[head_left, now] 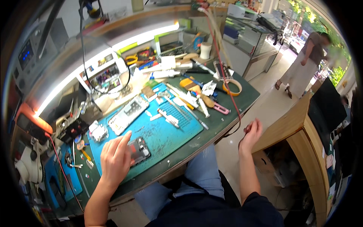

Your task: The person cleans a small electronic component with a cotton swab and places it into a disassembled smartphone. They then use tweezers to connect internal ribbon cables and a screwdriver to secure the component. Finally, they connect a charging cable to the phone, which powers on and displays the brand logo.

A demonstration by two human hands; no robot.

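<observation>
My left hand [115, 157] is over the left part of a blue work mat [170, 140], its fingers stretched out. It partly covers a dark opened phone [139, 150]; whether it touches the phone is unclear. My right hand [251, 136] is raised off the table's right side, fingers loosely bent and apart, nothing clearly in it. Behind the phone lies a light grey phone frame [129, 114]. A crumpled silvery bundle [98, 131] is left of that frame. Near the mat's middle are a syringe-like tube [168, 118] and dark crumbs.
Tools and tubes crowd the back, with a tape roll [232, 87] and a pink-handled tool [221, 109]. A red cable [229, 90] hangs over the right edge. An orange meter [32, 122] stands left. A wooden desk [285, 126] is at right; a person [308, 62] stands beyond.
</observation>
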